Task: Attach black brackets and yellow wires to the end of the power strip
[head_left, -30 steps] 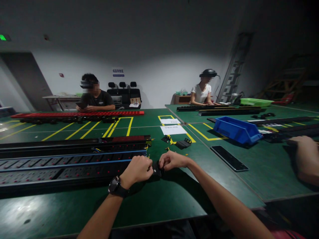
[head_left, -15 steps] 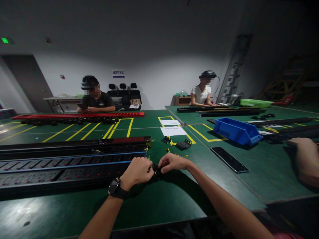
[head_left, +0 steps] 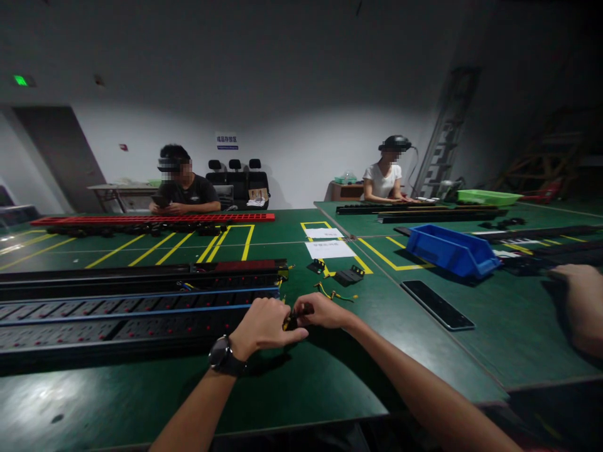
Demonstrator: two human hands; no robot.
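Left hand: the left hand (head_left: 264,325), with a black wristwatch (head_left: 221,355) on its wrist, is curled. Its thumb and fingertips pinch the near end of a small black part (head_left: 293,320) with a yellow wire end.
Right hand: the right hand (head_left: 324,311) pinches the far end of the small black part, fingers pressed together on it.
Part's place: between the 2 hands, low over the green table mat (head_left: 301,383), just off the right end of the long black power strip (head_left: 141,311) with red switches and blue stripes.
Behind the hands: loose yellow-green wires (head_left: 335,294), small black brackets (head_left: 351,274), 2 white paper sheets (head_left: 330,249).
Right side: flat black rectangular plate (head_left: 438,304), blue plastic bin (head_left: 450,251), a co-worker's hand (head_left: 579,304) on the mat.
Far side: 2 seated people; a long red strip (head_left: 155,218) lies before 1 of them.
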